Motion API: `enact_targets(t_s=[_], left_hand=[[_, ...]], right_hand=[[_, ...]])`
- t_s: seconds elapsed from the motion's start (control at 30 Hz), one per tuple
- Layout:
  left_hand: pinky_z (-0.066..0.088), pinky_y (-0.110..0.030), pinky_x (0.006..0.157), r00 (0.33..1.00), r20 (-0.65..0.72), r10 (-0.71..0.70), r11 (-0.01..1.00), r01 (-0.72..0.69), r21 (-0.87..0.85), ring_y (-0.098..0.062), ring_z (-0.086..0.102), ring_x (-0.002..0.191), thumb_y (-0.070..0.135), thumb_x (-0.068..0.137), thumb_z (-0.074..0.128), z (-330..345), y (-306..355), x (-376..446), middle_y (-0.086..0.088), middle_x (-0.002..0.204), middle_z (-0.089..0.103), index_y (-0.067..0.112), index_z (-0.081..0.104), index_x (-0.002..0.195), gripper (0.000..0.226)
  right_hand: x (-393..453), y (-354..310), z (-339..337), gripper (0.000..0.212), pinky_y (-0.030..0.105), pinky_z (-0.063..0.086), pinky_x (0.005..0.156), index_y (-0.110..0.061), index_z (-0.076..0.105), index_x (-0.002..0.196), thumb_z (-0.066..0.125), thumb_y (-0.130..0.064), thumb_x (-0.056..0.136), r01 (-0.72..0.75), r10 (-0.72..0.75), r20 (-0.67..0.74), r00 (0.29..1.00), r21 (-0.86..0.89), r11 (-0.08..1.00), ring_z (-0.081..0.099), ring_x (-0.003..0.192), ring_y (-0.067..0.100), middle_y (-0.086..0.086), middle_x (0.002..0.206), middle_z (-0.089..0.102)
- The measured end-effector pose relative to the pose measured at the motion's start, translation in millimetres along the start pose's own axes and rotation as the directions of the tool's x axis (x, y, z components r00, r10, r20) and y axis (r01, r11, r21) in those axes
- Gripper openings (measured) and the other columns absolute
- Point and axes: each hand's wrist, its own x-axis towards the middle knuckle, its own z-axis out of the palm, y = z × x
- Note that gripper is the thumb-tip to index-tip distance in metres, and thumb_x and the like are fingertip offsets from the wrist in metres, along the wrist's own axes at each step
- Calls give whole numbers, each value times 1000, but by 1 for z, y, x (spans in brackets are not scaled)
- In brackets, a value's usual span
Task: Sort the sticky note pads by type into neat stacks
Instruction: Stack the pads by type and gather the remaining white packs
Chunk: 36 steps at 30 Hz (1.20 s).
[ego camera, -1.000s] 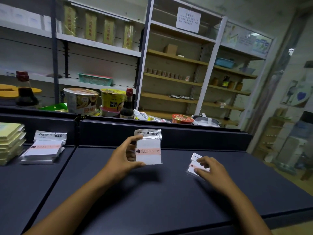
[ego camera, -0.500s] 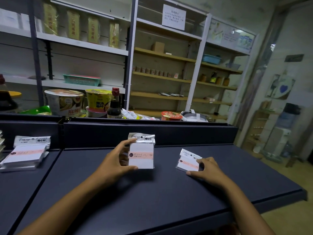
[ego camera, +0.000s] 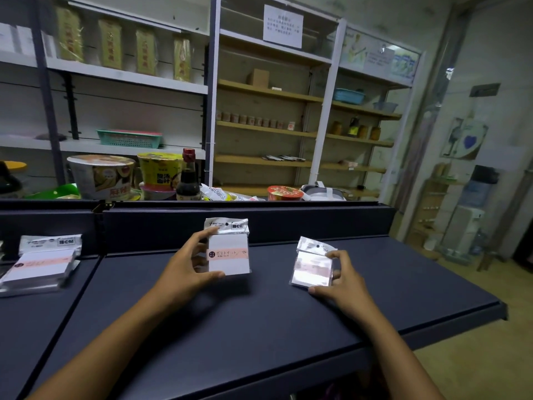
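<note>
Head view has us looking down at our two bare forearms stretched over a dark blue-grey matte shelf surface [ego camera: 259, 327]. Our left hand [ego camera: 184, 272] grips a white square sticky note pad in clear plastic wrap with a pale pink band across its face [ego camera: 229, 255], thumb under its lower edge and fingers along its left side, holding it upright and raised off the surface, its printed header flap at the top. Our right hand [ego camera: 343, 284] is closed on a second wrapped white pad with a faint pink band [ego camera: 313, 268], thumb at its lower corner and fingers curled on its right edge; this pad is tilted and blurred, and we cannot tell whether its lower edge touches the surface. The two pads are apart, the second to the right of the first. Well to the left, on the neighbouring panel, a low stack of the same wrapped white pads with pink bands [ego camera: 40, 267] lies flat. Behind the raised back edge stand a large instant noodle bowl with a printed lid [ego camera: 101, 176] and a dark sauce bottle with a red cap [ego camera: 188, 177]
</note>
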Motion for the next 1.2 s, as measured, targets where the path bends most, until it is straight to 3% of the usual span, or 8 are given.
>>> enact_targets(t_s=[0.13,0.27,0.43,0.53,0.7,0.83,1.1,1.2], left_hand=[[56,-26,83,1000,-17,7,1000,-7,-7,-16,64,103,2,72,83,-2,2,-3,3,118,62,47,46,133,85],[56,-27,82,995,-94,-14,997,7,-75,-21,63,103,-4,73,79,-11,8,-11,-6,115,63,40,46,137,85],[55,-15,73,956,-276,-100,949,8,-315,-16,65,105,-12,75,73,-41,14,-46,-3,114,67,41,50,134,82],[55,-26,84,930,-341,-134,916,-15,-402,-13,67,107,-13,77,70,-68,16,-81,2,115,70,47,54,130,81],[53,-31,86,897,-412,-159,905,-33,-423,-9,68,106,-10,80,68,-136,15,-139,9,109,74,50,55,129,79],[56,-15,74,858,-492,-150,924,-54,-378,8,62,106,-9,80,69,-185,13,-174,25,108,71,48,58,127,75],[53,-9,72,819,-565,-104,958,-69,-277,9,62,103,-7,83,68,-252,10,-212,23,112,69,41,66,119,60],[52,-8,77,811,-576,-104,963,-63,-263,4,66,101,-7,84,67,-267,2,-214,12,109,73,30,71,112,47]], right_hand=[[-20,-14,18,66,40,60,81,-40,43,120,77,-2,78,47,-46,-13,999,200,979,71,89,21,6,100,70],[-38,-38,37,70,17,54,72,-38,44,129,67,10,83,111,-100,-50,994,345,932,72,89,7,5,101,70],[-65,-77,70,74,20,55,68,-39,42,135,63,12,85,154,-96,-141,985,502,851,72,91,13,9,100,72],[-86,-100,102,69,17,54,68,-38,43,133,63,10,88,163,-69,-182,981,577,800,72,93,13,10,97,74],[-121,-138,151,57,17,56,70,-34,54,120,63,11,87,172,-80,-172,982,625,761,73,95,11,6,98,75],[-141,-171,177,50,13,55,71,-33,61,112,64,11,87,232,-149,-185,971,606,761,70,97,3,-5,109,71],[-162,-219,237,53,25,58,84,-37,62,113,63,10,88,249,-211,-136,968,616,747,69,102,7,-4,116,67],[-159,-230,255,52,29,56,90,-37,62,113,63,9,88,243,-229,-103,968,610,754,68,106,12,-4,117,66]])
